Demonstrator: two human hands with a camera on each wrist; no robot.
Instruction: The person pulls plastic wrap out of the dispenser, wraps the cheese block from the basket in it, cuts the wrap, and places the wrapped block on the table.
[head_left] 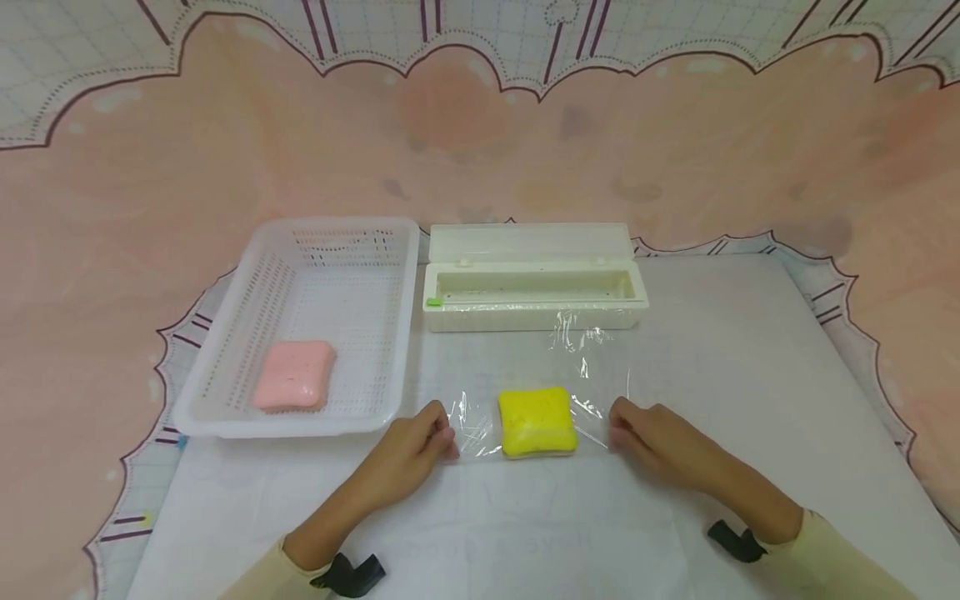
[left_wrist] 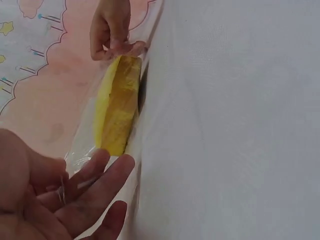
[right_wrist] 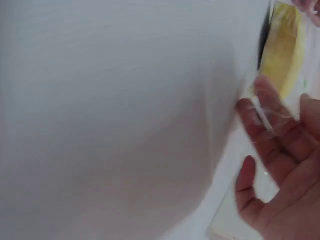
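Observation:
A sheet of cling film (head_left: pixel 472 425) stretches between the two hands, in front of a white dispenser box. On it sits a yellow, pillow-shaped block like a bar of soap (head_left: pixel 537 422). My left hand (head_left: pixel 415 454) pinches the film at the block's left. Opposite, my right hand (head_left: pixel 660 442) pinches the film's right side. Strands of film cross the fingers in the left wrist view (left_wrist: pixel 85 195) and over the right fingers (right_wrist: pixel 275 130). Both wrist views show the yellow block's side (left_wrist: pixel 120 107) just beyond the fingertips.
The cling film dispenser (head_left: pixel 536 317) stands behind the yellow block, lid raised, with a green slider at its left end. A white perforated basket (head_left: pixel 352 425) at left holds a pink block of similar shape (head_left: pixel 295 375). A white cover (head_left: pixel 540 533) lies over the table.

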